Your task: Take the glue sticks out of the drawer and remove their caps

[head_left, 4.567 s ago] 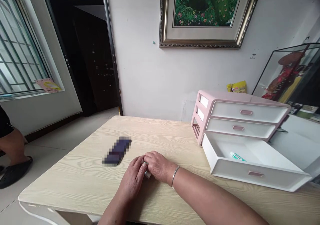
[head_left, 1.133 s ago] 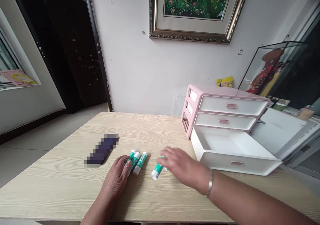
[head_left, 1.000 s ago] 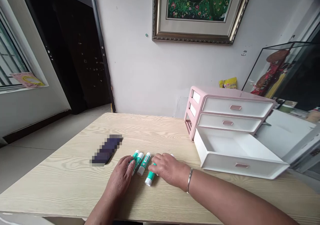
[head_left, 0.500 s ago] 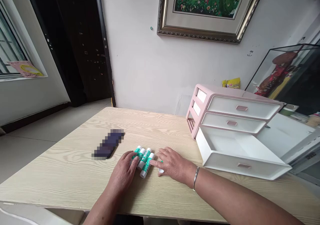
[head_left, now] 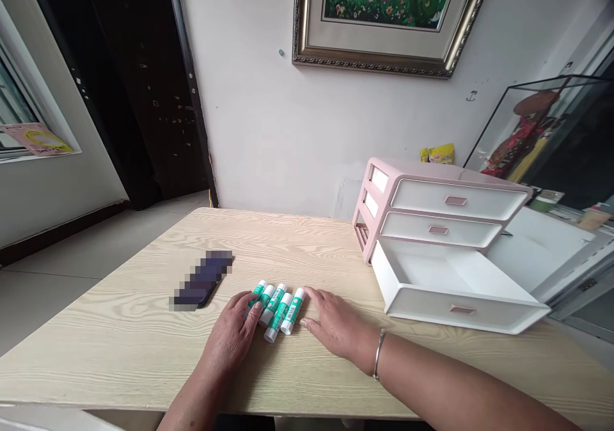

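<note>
- Five green-and-white glue sticks (head_left: 275,304) now lie side by side on the pale wood worktop (head_left: 144,335); the last has joined the row.
- Left hand (head_left: 231,338) and right hand (head_left: 336,323) flank the row, grip apart, flat, holding nothing.
- White bottom drawer (head_left: 451,284) of the pink organiser stands open.

Bare table (head_left: 336,252) lies ahead of both hands. Left of the left hand (head_left: 233,336) a phone (head_left: 201,280) blocks; right of the right hand (head_left: 336,322) the open drawer (head_left: 455,284) blocks.

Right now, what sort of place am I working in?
Probably a room in a home: a framed painting hangs above a wooden table holding a pink desktop drawer unit, with a glass display case beside it.
</note>
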The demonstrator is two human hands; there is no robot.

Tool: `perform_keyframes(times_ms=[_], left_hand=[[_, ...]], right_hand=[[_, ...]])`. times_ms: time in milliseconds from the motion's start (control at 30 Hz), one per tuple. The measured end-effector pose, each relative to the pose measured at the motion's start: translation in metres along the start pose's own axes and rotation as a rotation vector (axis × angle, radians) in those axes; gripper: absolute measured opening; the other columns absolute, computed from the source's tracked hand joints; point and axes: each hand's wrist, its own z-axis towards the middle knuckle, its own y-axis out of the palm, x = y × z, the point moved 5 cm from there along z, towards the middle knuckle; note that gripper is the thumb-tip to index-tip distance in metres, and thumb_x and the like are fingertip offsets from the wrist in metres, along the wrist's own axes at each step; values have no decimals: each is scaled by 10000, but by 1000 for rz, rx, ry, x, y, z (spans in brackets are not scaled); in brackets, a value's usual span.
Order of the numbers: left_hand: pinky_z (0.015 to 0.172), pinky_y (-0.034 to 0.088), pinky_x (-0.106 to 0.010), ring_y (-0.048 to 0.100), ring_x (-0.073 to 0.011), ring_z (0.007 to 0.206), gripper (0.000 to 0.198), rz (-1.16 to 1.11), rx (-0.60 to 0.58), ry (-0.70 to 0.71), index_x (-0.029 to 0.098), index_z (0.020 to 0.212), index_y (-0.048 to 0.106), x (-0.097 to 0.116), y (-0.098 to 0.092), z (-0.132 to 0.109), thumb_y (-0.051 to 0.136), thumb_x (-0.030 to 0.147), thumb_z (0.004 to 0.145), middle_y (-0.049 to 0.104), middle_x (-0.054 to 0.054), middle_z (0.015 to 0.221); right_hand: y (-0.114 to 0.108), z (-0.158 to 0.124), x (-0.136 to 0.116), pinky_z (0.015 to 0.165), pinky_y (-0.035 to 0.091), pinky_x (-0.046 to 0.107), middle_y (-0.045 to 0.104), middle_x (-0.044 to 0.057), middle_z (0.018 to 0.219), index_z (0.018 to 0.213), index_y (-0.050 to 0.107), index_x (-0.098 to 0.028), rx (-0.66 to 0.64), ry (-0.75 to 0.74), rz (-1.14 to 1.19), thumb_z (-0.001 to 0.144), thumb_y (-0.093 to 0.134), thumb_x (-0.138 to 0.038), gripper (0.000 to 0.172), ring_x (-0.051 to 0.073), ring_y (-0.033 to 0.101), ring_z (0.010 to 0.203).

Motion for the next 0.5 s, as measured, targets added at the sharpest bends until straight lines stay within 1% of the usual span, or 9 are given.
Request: perform_keyframes(times_ms=[67, 133, 200, 233, 300, 367, 433, 500], left_hand=[[1006, 517, -434, 654, -277, 1114, 462, 17, 10, 15, 179, 1085, 708, 3, -3, -1, 419, 500, 921, 685, -134, 1194], [992, 527, -423, 664, -271, 1091, 446, 31, 20, 42, 204, 1079, 714, 5, -6, -3, 425, 501, 914, 699, -113, 1168], [972, 540, -405, 674, -265, 1068, 426, 43, 23, 66, 225, 1069, 719, 4, -7, -3, 442, 503, 903, 710, -93, 1149], [960, 547, -398, 678, -263, 1056, 420, 52, 27, 68, 229, 1057, 722, 2, -8, -3, 449, 506, 897, 715, -88, 1138], [935, 561, -384, 685, -262, 1045, 413, 71, 24, 72, 238, 1028, 727, -4, -7, -1, 455, 515, 888, 724, -77, 1125], [919, 571, -374, 689, -259, 1041, 407, 87, 28, 87, 247, 1007, 728, -9, -5, 2, 462, 528, 879, 731, -67, 1117], [926, 573, -375, 689, -260, 1050, 404, 95, 35, 113, 256, 1004, 725, -14, -2, 4, 473, 539, 867, 736, -57, 1111], [949, 570, -388, 687, -264, 1067, 415, 100, 40, 128, 262, 1015, 723, -20, 1, 6, 473, 554, 858, 738, -52, 1114]], right_hand=[[0, -2, -8, 1035, 447, 440, 615, 167, 1300, 1431, 448, -148, -35, -11, 41, 908, 636, -285, 572, 295, 570, 1201], [2, -2, -13, 1048, 442, 420, 605, 151, 1327, 1427, 451, -165, -25, -63, 74, 897, 638, -254, 568, 279, 563, 1220], [2, -1, -9, 1055, 437, 406, 609, 130, 1328, 1434, 441, -187, 24, -115, 87, 903, 622, -243, 563, 257, 562, 1220], [-1, -1, -3, 1060, 432, 405, 614, 122, 1319, 1434, 442, -196, 57, -133, 79, 911, 610, -246, 552, 250, 565, 1213], [-16, -3, 21, 1075, 413, 409, 616, 111, 1312, 1403, 485, -215, 122, -130, 40, 927, 588, -269, 490, 246, 562, 1212], [-45, -8, 56, 1067, 414, 403, 627, 96, 1294, 1326, 563, -239, 176, -43, 8, 949, 557, -301, 383, 247, 565, 1205], [-83, -17, 100, 1010, 450, 381, 656, 81, 1241, 1256, 618, -256, 202, 127, 0, 959, 534, -327, 317, 245, 599, 1150], [-121, -31, 145, 929, 486, 343, 688, 72, 1161, 1209, 649, -252, 169, 347, -8, 948, 539, -356, 302, 239, 637, 1068]])
